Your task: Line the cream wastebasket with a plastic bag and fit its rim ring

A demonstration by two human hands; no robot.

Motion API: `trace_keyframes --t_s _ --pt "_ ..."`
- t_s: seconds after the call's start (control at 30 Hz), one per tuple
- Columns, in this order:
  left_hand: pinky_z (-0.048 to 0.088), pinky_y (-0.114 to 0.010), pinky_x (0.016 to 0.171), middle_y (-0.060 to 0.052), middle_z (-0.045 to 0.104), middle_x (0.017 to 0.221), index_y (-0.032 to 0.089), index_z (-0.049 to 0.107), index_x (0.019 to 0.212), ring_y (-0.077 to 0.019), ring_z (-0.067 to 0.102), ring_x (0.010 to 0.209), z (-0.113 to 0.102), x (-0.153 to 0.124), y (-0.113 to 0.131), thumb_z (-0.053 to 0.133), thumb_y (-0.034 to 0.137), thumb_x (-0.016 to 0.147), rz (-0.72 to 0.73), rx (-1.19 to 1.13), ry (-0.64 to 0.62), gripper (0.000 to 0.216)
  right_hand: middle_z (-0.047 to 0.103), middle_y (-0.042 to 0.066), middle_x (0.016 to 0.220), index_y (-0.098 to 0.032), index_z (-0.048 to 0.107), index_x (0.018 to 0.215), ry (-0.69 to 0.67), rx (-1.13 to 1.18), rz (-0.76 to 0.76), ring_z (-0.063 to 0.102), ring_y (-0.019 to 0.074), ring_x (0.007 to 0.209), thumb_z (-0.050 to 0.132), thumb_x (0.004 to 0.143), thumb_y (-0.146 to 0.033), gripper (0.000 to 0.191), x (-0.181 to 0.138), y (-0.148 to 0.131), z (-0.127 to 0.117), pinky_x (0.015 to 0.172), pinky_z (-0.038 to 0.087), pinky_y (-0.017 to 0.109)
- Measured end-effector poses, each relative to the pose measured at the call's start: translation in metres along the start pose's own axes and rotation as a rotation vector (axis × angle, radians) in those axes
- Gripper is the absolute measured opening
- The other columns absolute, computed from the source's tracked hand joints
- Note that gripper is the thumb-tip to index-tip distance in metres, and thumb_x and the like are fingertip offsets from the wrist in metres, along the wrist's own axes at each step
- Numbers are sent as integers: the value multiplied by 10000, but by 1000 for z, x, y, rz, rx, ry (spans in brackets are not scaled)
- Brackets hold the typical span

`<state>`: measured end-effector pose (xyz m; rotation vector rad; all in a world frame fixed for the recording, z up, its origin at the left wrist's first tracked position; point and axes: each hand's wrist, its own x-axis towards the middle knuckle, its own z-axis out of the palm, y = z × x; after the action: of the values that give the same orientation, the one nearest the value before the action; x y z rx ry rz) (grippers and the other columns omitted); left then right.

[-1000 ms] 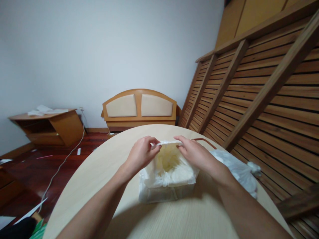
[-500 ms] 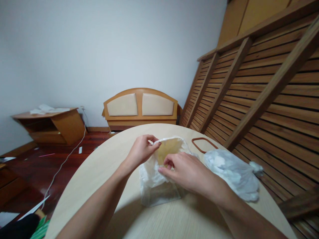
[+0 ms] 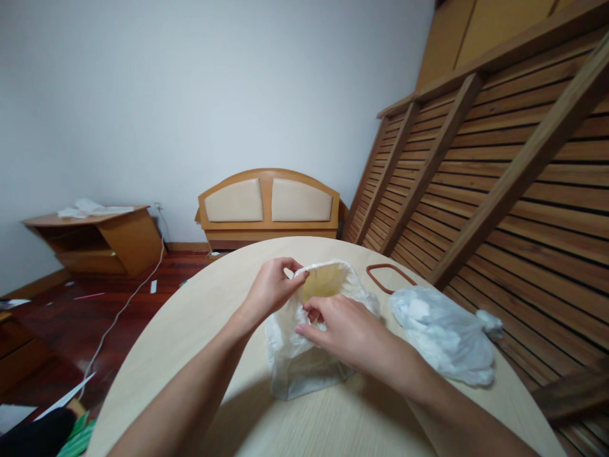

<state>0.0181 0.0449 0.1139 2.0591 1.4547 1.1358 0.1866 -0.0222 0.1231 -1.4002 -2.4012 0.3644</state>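
On the round table stands a small translucent bin [image 3: 309,376] with a thin white plastic bag [image 3: 291,333] draped over its rim and down its sides. The yellowish inside [image 3: 328,279] of the bin shows through its mouth. My left hand [image 3: 276,285] pinches the bag at the far left of the rim, thumb and fingers closed. At the near side of the rim, my right hand [image 3: 340,327] grips the bag's edge between thumb and curled fingers. My right hand and forearm hide part of the near right side of the bin.
A brown rounded-rectangular ring [image 3: 390,278] lies on the table [image 3: 190,355] beyond a knotted, filled whitish plastic bag [image 3: 445,333]. Slatted wooden panels [image 3: 476,222] lean at the right. A headboard [image 3: 269,200] and a low cabinet [image 3: 95,241] stand behind. A cable [image 3: 124,311] crosses the floor.
My right hand has shifted slightly left along the near rim, pulling the bag edge. The bin has turned a little. My left hand stays in almost the same place.
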Motion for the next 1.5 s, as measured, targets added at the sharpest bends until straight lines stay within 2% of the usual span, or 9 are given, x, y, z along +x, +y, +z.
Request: trace_keyframes --t_s 0.3,0.5,0.63,0.73,0.83,0.93,1.07,1.23,1.5 --pt "426 -235 558 -31 721 683 161 744 798 -163 628 598 -1 2 -6 635 401 828 -9 2 37 266 773 72 936 -204 741 1070 -1 -80 -21 700 262 892 704 830 -299 260 -1 3 5 704 427 305" --pt "436 -241 584 -36 739 744 162 746 808 -156 628 603 0 3 -5 632 398 830 -12 11 39 263 763 77 941 -190 718 1113 25 42 12 695 261 897 673 870 -441 352 -3 2 1 737 437 318" --pt "408 -232 545 -16 701 650 160 732 795 -144 597 541 -1 3 -5 634 412 823 -27 -7 33 272 742 73 918 -179 639 1240 36 27 8 678 267 922 677 858 -323 410 -3 4 1 758 423 322" --pt "400 -230 529 6 650 555 159 715 775 -142 586 499 -2 3 -5 636 416 820 -49 -38 33 273 728 78 954 -168 646 1145 25 22 16 669 247 916 667 846 -249 310 -4 3 -2 761 413 310" --pt "407 -232 528 2 657 569 159 711 762 -145 599 504 -3 4 -6 636 418 816 -43 -46 49 274 729 78 982 -169 662 1002 -9 -1 5 664 229 922 641 849 -181 155 -6 1 -8 774 406 301" --pt "411 -236 523 -5 663 577 161 714 765 -151 606 509 -4 4 -7 634 434 812 -42 -40 57 288 739 76 950 -174 688 955 -44 -64 29 673 243 912 648 845 -164 117 -7 0 -12 758 406 307" --pt "413 -235 514 -3 662 574 161 705 771 -151 608 493 -3 4 -7 636 446 809 -59 -70 56 296 750 88 957 -176 726 936 -43 -97 32 683 267 931 689 851 -245 116 -8 -1 -11 762 425 321" --pt "415 -239 517 9 639 527 162 716 799 -155 600 477 -1 2 -5 640 449 820 -49 -63 41 298 757 96 972 -182 725 981 106 -107 60 698 280 922 632 908 -451 294 -4 -5 -3 744 447 332" --pt "404 -238 533 -36 719 669 168 743 810 -170 635 578 6 -6 5 643 384 843 9 51 60 240 756 103 832 -183 691 867 129 -258 80 719 269 776 517 957 -319 238 2 -12 9 610 406 309"
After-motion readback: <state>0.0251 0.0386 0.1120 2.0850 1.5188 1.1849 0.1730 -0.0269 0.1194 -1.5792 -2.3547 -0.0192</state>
